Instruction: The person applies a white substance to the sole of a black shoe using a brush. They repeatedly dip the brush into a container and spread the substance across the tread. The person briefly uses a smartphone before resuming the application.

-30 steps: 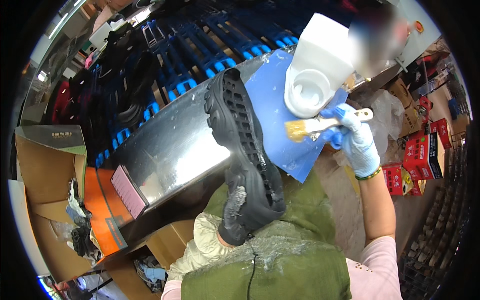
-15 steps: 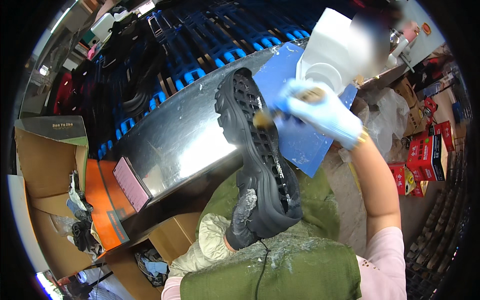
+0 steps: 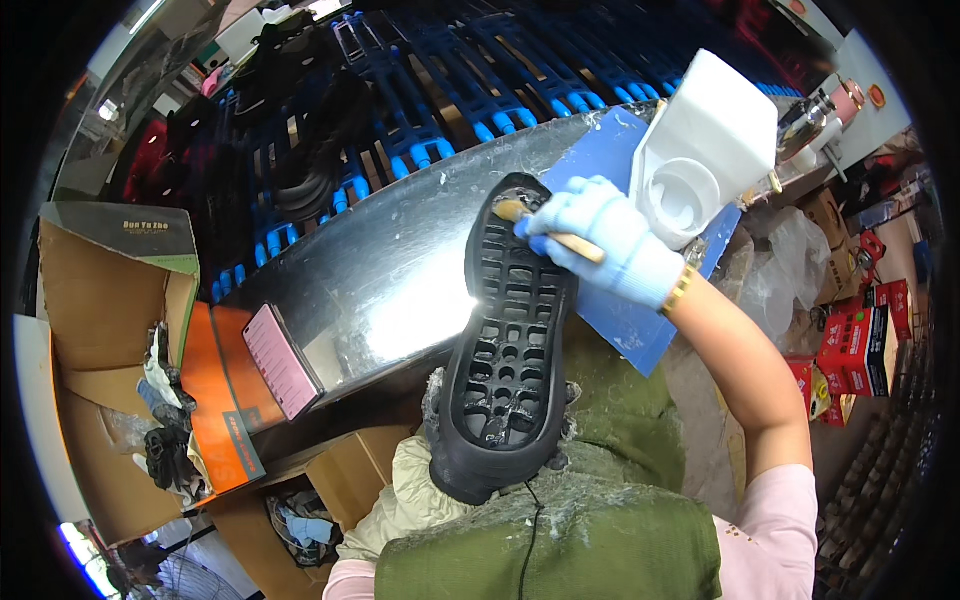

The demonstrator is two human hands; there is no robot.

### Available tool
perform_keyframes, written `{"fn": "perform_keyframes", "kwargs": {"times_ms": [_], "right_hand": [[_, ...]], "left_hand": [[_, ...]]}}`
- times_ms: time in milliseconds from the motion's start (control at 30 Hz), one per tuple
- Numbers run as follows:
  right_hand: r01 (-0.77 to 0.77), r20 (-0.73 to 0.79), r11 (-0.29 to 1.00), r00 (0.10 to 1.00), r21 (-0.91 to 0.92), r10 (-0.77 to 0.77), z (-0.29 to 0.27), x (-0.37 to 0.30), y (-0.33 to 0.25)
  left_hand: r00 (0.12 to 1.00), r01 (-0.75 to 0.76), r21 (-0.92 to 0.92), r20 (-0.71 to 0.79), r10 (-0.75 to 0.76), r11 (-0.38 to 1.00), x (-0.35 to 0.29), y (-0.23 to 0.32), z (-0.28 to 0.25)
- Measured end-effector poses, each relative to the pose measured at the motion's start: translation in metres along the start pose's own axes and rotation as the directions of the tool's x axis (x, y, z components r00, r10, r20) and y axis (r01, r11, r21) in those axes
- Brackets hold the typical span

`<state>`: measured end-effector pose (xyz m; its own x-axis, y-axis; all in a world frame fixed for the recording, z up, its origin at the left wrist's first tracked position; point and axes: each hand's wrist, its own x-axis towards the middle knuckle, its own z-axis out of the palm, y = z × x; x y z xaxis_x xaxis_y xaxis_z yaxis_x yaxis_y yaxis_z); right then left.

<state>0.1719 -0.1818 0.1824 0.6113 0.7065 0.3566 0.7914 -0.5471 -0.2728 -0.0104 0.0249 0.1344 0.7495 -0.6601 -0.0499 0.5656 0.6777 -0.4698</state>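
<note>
A black shoe sole (image 3: 508, 330) stands out from my lap, its gridded inner side facing up and its toe end over the metal bench edge. My left hand (image 3: 435, 402), in a dark glove crusted with whitish residue, grips the heel end from beneath; most of that hand is hidden behind the sole. My right hand (image 3: 610, 235), in a light blue glove with darker blue fingertips, is closed around the wooden handle of a brush (image 3: 578, 246). The bristles touch the inside of the toe end. Wet-looking, shiny patches show in the sole's recesses.
Right of the sole, a white plastic container (image 3: 705, 120) with a round cup stands on a blue board (image 3: 625, 325). A pink-screened phone (image 3: 282, 362) leans by an orange box (image 3: 215, 400) and an open carton (image 3: 105, 300). Blue-ended racks (image 3: 420, 150) line the bench's far side.
The sole has turned from a tilted, side-on pose to face up. My right hand has moved the brush from the sole's middle to its toe end.
</note>
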Motion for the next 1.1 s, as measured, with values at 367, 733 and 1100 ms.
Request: {"fn": "perform_keyframes", "kwargs": {"times_ms": [367, 733, 1100], "right_hand": [[-0.375, -0.056, 0.887, 0.913, 0.27, 0.403, -0.018, -0.001, 0.003], [-0.591, 0.226, 0.471, 0.748, 0.655, 0.625, -0.072, -0.054, -0.03], [-0.085, -0.234, 0.391, 0.679, 0.916, 0.695, -0.062, -0.079, -0.072]], "left_hand": [[0.998, 0.036, 0.28, 0.03, -0.046, 0.959, 0.012, 0.007, -0.008], [0.79, -0.132, 0.504, 0.574, 0.217, -0.854, 0.045, 0.058, -0.082], [0.814, -0.078, -0.079, 0.57, -0.109, -0.994, 0.058, 0.055, -0.006]]}}
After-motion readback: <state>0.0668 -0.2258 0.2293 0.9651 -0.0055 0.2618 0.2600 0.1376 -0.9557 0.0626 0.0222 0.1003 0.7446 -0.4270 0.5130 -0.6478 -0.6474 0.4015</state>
